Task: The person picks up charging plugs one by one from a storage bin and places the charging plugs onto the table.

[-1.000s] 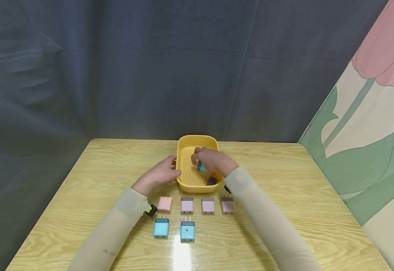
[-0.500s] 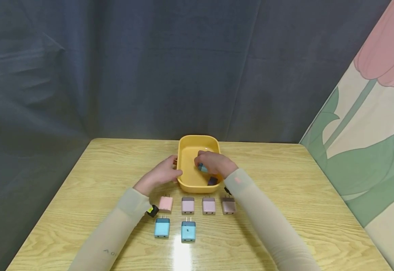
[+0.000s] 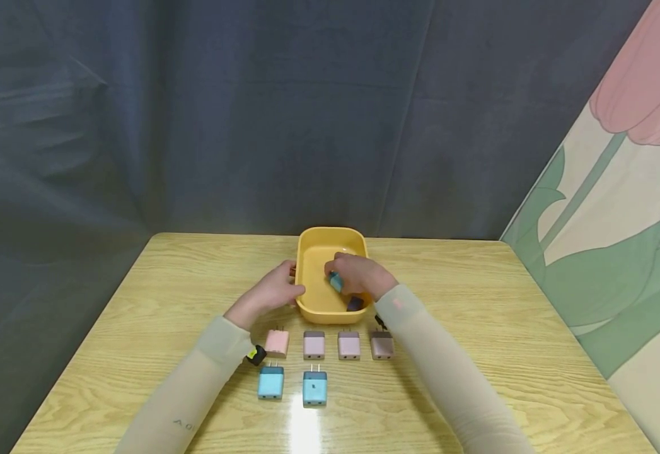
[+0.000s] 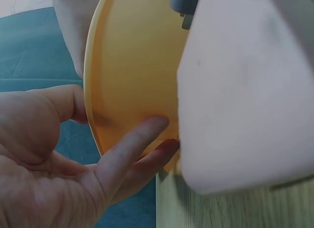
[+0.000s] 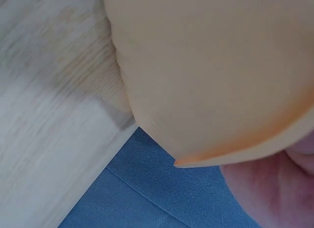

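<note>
A yellow plastic bin stands near the table's back edge. My left hand holds its left side; in the left wrist view the thumb is at the rim and fingers lie along the outer wall. Inside the bin, my right hand grips a blue plug-in charger, partly hidden by the fingers. Below that hand a dark-topped charger lies in the bin's near right corner. The right wrist view shows mostly the bin's outer wall, with part of the right hand beyond its rim.
In front of the bin, a row holds a pink charger, two lilac chargers and a mauve charger by the right sleeve. Nearer are two blue chargers. A dark curtain hangs behind the table.
My right hand has lowered slightly in the bin toward me, and the blue charger in it has turned. The left hand and the chargers on the table have stayed put.
</note>
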Demonstrator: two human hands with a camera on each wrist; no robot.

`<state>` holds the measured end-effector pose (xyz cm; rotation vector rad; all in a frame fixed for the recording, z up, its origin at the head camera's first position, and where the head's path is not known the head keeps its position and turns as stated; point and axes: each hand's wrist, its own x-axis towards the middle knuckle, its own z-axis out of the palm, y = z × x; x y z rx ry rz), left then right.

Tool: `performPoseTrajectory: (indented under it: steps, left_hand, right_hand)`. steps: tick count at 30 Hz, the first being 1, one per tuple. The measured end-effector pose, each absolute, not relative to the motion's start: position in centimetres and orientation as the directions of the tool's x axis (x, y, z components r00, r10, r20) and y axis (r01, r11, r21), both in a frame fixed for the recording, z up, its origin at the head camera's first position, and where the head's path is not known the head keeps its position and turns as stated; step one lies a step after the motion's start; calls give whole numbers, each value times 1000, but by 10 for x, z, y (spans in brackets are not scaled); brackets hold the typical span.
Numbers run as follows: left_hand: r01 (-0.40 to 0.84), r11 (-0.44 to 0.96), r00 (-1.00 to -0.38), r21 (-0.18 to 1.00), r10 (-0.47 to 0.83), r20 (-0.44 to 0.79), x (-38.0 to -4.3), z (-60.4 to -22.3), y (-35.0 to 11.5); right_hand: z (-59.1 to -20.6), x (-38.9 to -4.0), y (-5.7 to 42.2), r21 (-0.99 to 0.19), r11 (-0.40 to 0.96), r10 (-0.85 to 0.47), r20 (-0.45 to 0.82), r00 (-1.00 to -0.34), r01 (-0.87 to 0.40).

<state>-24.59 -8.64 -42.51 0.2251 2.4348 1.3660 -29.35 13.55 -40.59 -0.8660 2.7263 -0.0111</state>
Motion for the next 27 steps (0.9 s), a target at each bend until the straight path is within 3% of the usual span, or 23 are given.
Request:
performPoseTrajectory:
  steps: [17,27]
  left_hand:
    - [-13,519,-951,855,257,-171,-245,-427,-86]
    - [-21,514,-950,858,258,-178,-244,-428,-87]
  right_hand:
    - [-390,-284,143,-168,858,-505,-96,-858,-486]
    - [-379,-267,158,-281,837,-476,47,-878,-469]
